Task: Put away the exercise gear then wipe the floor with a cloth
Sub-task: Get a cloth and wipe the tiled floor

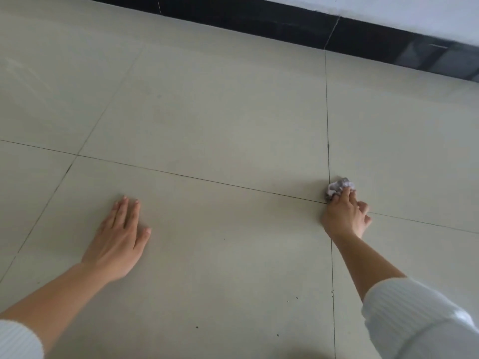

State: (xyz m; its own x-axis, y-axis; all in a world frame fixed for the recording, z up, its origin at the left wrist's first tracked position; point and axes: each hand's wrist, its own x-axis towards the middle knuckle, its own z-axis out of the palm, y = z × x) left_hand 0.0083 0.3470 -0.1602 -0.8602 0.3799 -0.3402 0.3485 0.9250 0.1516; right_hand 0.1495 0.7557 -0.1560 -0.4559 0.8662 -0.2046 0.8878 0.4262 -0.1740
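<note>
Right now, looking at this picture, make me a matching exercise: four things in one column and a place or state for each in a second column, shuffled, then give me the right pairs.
Column one:
1. left hand
2. right hand
3. cloth
4. skirting strip

Column two:
A. black, running along the foot of the wall
B. crumpled, grey and white
C. lying flat on the floor, fingers straight
D. holding the cloth down with its fingertips

Pairs: 1-C, 2-D, 3-B, 4-A
</note>
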